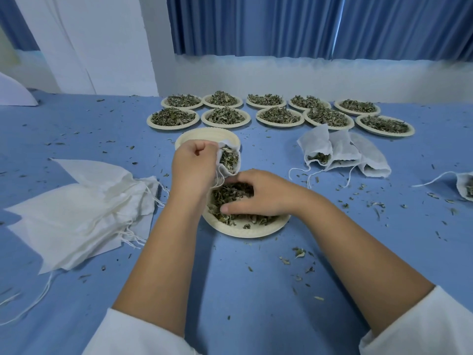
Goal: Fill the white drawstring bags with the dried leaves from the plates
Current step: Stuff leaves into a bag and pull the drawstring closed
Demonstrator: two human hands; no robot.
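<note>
I'm seeing the blue table (pixel 243 278) carrying a heap of empty drawstring bags (pixel 76 213) near its left edge and leaf-filled plates (pixel 279 116) along its far edge. Mid-table, my right hand (pixel 261 193) is closing curled fingers on dried leaves (pixel 230 198) in the nearest plate (pixel 245 230). My left hand (pixel 194 162) is pinching a part-filled white bag (pixel 229 160) over that plate's far rim.

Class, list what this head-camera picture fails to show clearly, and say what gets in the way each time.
Head view:
1. The held bag: its lower part is behind the left hand, so fill level is unknown.
2. The right hand: its underside faces the leaves, so its grip is hidden.
3. The far-right bag: cut off by the frame edge.
4. The empty bags: they overlap, so the count is unclear.
</note>
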